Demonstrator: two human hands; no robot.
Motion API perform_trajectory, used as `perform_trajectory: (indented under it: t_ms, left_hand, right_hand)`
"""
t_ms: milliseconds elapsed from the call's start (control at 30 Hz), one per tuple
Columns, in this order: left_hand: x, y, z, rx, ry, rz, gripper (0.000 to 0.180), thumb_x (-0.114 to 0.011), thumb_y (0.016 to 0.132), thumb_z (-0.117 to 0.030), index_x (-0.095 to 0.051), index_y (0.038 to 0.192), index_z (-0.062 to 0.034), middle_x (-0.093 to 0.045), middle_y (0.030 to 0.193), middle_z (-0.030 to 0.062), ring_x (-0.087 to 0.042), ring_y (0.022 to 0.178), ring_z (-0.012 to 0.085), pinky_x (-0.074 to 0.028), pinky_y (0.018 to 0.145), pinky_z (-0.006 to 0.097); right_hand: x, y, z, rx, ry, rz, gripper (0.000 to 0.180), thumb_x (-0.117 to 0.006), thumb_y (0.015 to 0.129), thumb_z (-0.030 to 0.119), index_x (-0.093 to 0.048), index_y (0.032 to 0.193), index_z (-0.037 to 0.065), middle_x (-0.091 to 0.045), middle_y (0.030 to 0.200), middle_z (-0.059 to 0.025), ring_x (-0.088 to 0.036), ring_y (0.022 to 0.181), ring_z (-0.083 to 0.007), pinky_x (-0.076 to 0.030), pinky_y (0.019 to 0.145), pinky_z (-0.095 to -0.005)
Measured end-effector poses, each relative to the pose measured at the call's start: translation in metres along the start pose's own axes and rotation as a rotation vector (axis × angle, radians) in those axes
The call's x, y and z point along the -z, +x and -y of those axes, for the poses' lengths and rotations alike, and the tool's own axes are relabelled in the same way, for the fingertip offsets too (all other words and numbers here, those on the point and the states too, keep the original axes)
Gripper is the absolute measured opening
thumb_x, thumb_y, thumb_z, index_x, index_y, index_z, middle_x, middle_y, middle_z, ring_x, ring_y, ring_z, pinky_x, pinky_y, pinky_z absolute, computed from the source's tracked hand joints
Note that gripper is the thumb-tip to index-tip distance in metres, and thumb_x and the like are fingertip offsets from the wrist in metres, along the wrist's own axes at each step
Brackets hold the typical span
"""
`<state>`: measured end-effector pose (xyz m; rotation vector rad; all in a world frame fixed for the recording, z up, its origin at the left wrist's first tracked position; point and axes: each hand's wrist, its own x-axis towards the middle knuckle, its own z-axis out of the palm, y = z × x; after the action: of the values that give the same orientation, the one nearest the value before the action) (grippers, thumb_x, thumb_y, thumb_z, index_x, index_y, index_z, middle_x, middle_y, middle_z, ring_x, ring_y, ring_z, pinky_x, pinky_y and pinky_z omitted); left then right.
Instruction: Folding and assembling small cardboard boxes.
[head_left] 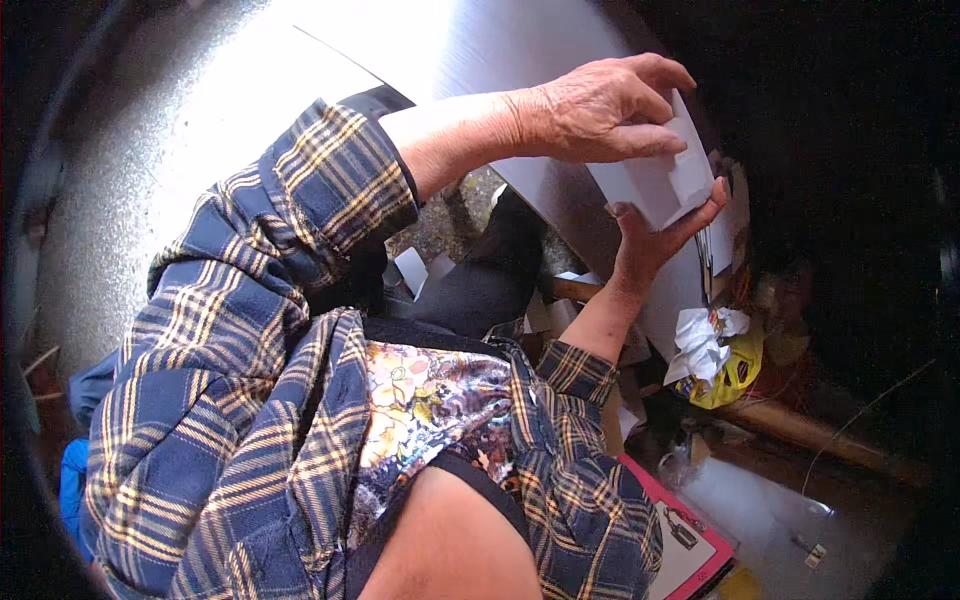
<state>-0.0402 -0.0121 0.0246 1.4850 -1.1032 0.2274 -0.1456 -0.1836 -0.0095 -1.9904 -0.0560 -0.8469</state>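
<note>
White card or stiff paper forms a box-like object (650, 185), held at the upper right, over the bench (510, 45). Both hands are in contact with it, so neither is nearer. The right hand (665, 240) is set below: thumb on the left side, fingers on the right, pinching the object's lower end. The left hand (605, 110) reaches across from the left, above the object. Its thumb lies against the pale face and its fingers curl at the upper edge; whether they grip or only rest cannot be told. Long axis: apparently from the left fingertips down to the right palm, tilted; foreshortening leaves this uncertain.

Bench edge: diagonal, passing beneath the left forearm and down toward the right forearm. Bench surface extends to the upper left of the object. On the lower right, crumpled white paper (705, 345) and a yellow bag (735, 375) limit lateral room.
</note>
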Motion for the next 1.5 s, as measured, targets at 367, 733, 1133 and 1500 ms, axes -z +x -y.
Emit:
perform_trajectory:
  t_ms: [367, 733, 1133, 1500]
  left_hand:
    - [-0.009, 0.0, 0.008, -0.017, 0.196, -0.261, 0.016, -0.068, 0.079, -0.022, -0.071, 0.089, -0.0103, -0.048, 0.125, 0.0181, -0.05, 0.115, 0.0347, -0.045, 0.098, 0.04]
    - [-0.003, -0.001, 0.008, -0.116, 0.359, -0.013, 0.022, -0.066, 0.085, -0.032, -0.073, 0.09, -0.0121, -0.051, 0.117, 0.0165, -0.049, 0.114, 0.032, -0.042, 0.098, 0.043]
    - [0.0, 0.005, 0.005, -0.183, 0.478, -0.017, 0.03, -0.064, 0.084, -0.037, -0.074, 0.08, -0.0088, -0.06, 0.101, 0.0141, -0.051, 0.107, 0.0243, -0.04, 0.096, 0.04]
    - [-0.005, 0.004, -0.001, -0.057, 0.518, -0.061, 0.031, -0.064, 0.084, -0.034, -0.074, 0.079, -0.0052, -0.06, 0.102, 0.0128, -0.051, 0.106, 0.0243, -0.042, 0.095, 0.036]
  right_hand:
    - [-0.008, -0.001, -0.003, 0.027, 0.051, 0.019, 0.123, -0.087, 0.05, 0.048, -0.016, 0.142, 0.007, -0.028, 0.136, -0.0145, -0.032, 0.127, -0.0307, -0.028, 0.107, -0.0443]
    - [-0.007, -0.004, 0.002, 0.004, 0.063, 0.022, 0.123, -0.087, 0.051, 0.048, -0.017, 0.142, 0.008, -0.028, 0.135, -0.0136, -0.034, 0.125, -0.029, -0.029, 0.107, -0.0432]
    - [-0.012, -0.004, 0.012, -0.029, 0.116, 0.022, 0.124, -0.091, 0.047, 0.036, -0.016, 0.142, 0.01, -0.033, 0.131, -0.0113, -0.039, 0.12, -0.0279, -0.034, 0.104, -0.0407]
    - [-0.013, -0.002, 0.011, -0.005, 0.079, 0.022, 0.123, -0.09, 0.047, 0.042, -0.018, 0.141, 0.008, -0.031, 0.132, -0.0115, -0.038, 0.12, -0.0278, -0.033, 0.103, -0.0408]
